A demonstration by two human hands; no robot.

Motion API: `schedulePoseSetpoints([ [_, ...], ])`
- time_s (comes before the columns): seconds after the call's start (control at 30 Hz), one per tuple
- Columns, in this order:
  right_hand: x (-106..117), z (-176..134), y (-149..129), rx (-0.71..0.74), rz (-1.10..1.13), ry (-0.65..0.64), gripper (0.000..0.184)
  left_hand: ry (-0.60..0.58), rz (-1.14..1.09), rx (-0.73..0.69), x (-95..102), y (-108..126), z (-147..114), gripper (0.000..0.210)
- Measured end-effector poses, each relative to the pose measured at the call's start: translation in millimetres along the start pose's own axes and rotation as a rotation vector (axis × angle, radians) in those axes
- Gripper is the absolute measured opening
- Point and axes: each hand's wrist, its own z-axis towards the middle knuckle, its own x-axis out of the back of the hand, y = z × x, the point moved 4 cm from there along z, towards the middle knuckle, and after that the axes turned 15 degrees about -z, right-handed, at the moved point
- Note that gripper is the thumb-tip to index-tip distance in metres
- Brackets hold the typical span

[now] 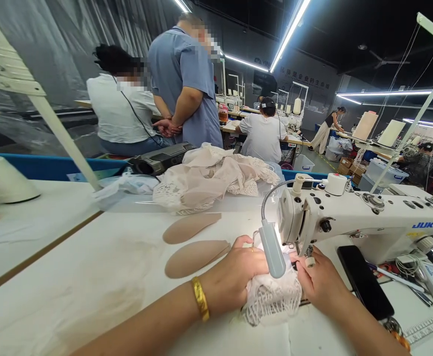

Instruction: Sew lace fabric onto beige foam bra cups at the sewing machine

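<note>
Steadies lace [274, 296] at five o'clock with left hand [243, 264] and right hand [324, 279], cannot tell if finger-pinched; looks part-sewn, leaving beige pieces [192, 259] loose at seven o'clock.

a: where are the hands?
b: at the sewing machine [350, 212] — the left hand [244, 264] rests on the white lace [274, 301], and the right hand [324, 279] meets it from the other side.
a: and the grey lamp [272, 249]?
b: it hangs over the lace on a bent neck, hiding part of it.
a: what's beyond the left hand?
b: two beige pieces [192, 258], side by side — a heap of lacy cloth [216, 180] behind them.
a: to the right?
b: a black phone [365, 282], lying near the right hand.
</note>
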Motion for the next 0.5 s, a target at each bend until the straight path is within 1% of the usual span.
schedulePoseSetpoints([
  [0.13,1.1,-2.0,-0.5,0.006,0.016,0.014,0.026,-0.036,-0.132,-0.013,-5.3,-2.5,-0.1,0.026],
  [0.23,1.3,-4.1,1.7,-0.011,0.023,0.027,0.024,-0.042,-0.148,-0.002,-5.9,-6.1,0.4,0.027],
  [0.33,3.8,-4.9,0.6,0.002,0.037,0.04,0.026,-0.058,-0.138,0.007,-4.1,-7.6,-2.0,0.027],
  [0.43,9.9,-4.7,-7.2,0.061,0.052,0.031,0.024,-0.089,-0.124,0.001,-1.5,-5.6,-8.7,0.031],
  [0.5,12.4,-4.6,-16.0,0.132,0.083,-0.008,0.018,-0.078,-0.076,0.031,0.0,-4.1,-13.7,0.037],
])
